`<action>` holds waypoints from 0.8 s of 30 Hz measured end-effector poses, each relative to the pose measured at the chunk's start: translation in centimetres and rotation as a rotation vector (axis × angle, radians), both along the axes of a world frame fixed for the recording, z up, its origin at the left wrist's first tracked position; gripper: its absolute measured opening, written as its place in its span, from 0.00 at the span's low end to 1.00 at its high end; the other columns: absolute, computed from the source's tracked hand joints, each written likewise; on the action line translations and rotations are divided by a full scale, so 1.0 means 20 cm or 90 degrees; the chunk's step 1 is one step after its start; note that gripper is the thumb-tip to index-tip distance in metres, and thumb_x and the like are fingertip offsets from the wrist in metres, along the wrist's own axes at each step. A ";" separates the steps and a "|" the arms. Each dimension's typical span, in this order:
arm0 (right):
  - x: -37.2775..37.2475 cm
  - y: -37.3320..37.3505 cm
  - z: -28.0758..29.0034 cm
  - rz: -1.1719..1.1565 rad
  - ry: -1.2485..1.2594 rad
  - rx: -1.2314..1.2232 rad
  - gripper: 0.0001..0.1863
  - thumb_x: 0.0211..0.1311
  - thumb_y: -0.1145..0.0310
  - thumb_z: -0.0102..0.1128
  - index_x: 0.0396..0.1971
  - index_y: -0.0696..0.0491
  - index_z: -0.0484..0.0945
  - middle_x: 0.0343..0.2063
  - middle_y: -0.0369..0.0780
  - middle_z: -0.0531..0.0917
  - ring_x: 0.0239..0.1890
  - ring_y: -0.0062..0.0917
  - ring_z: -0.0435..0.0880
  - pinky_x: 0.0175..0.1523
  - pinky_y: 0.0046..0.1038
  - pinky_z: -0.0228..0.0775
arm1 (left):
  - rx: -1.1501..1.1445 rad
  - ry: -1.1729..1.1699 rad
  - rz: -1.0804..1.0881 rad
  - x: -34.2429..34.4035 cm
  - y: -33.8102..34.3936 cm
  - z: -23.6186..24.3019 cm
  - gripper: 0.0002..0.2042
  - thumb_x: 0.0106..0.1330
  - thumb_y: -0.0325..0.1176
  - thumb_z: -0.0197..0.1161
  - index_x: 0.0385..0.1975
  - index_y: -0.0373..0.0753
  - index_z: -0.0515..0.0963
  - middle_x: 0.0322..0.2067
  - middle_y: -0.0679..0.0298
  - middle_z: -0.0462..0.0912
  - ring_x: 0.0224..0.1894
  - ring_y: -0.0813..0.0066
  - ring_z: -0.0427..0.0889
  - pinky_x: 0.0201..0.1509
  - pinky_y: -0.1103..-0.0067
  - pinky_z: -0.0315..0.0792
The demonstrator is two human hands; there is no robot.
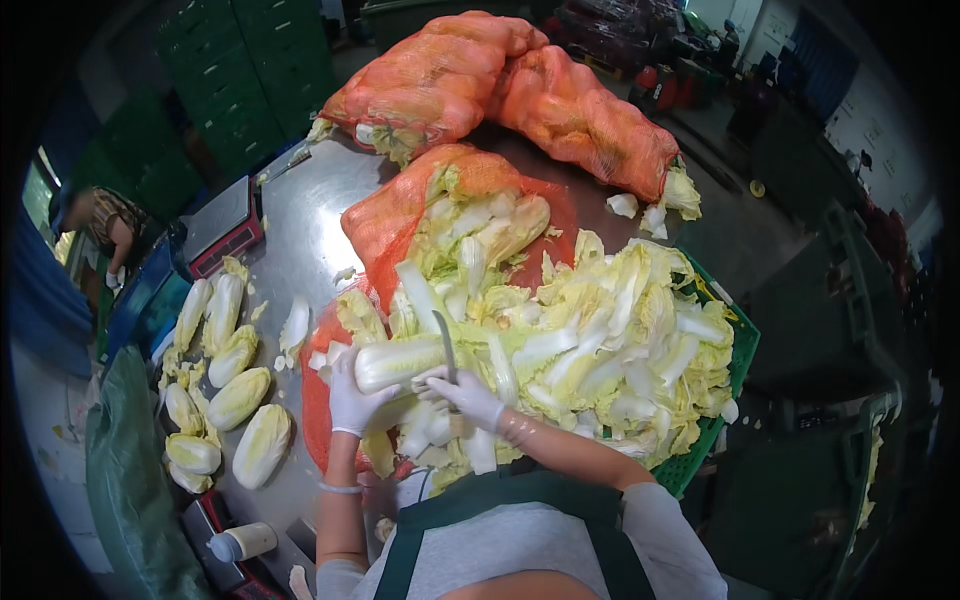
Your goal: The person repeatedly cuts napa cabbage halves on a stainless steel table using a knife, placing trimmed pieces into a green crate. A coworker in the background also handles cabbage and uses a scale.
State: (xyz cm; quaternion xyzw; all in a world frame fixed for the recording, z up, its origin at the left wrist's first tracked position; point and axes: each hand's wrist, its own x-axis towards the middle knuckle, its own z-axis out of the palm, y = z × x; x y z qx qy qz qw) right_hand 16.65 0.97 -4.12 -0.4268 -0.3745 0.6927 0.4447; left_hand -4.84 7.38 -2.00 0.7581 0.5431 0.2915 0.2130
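My left hand (pixel 354 400), in a white glove, is closed round the base end of a napa cabbage (pixel 402 361) that lies crosswise in front of me. In my gloved right hand (pixel 470 396) is a knife, its curved blade (pixel 446 340) pointing away from me, close by the cabbage's right end. My fingers hide most of the knife's handle. Loose cabbage leaves (pixel 610 350) pile up under and to the right of both hands. Just beyond them, an orange mesh sack (pixel 385 215) lies opened with cabbages and leaves spilling out.
Several trimmed cabbages (pixel 240 398) lie on the metal table (pixel 310 215) at left, near a red scale (pixel 226 232). Two full mesh sacks (pixel 590 120) sit at the back. A green crate (pixel 740 345) borders the leaves at right. Another person (pixel 112 225) stands far left. A bottle (pixel 245 541) lies near left.
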 end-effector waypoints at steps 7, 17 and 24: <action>0.09 -0.03 -0.31 -0.089 -0.015 -0.177 0.17 0.66 0.61 0.45 0.49 0.54 0.72 0.48 0.36 0.75 0.46 0.22 0.75 0.48 0.25 0.69 | -0.218 0.195 0.041 -0.08 0.18 -0.03 0.39 0.42 0.54 0.68 0.56 0.43 0.64 0.51 0.47 0.69 0.52 0.55 0.71 0.50 0.68 0.68; 0.10 -0.01 -0.32 -0.087 -0.008 -0.139 0.19 0.64 0.61 0.48 0.53 0.51 0.70 0.49 0.37 0.73 0.47 0.23 0.73 0.46 0.23 0.69 | -0.271 0.109 -0.077 -0.04 0.40 -0.05 0.41 0.42 0.55 0.67 0.56 0.38 0.62 0.44 0.49 0.75 0.48 0.57 0.75 0.50 0.70 0.69; 0.09 -0.05 -0.22 -0.071 -0.086 -0.035 0.28 0.60 0.57 0.54 0.58 0.53 0.63 0.51 0.40 0.72 0.47 0.25 0.76 0.49 0.27 0.68 | -0.708 -0.786 -0.042 -0.17 0.04 -0.25 0.29 0.62 0.46 0.55 0.58 0.36 0.58 0.51 0.58 0.71 0.52 0.65 0.72 0.56 0.71 0.68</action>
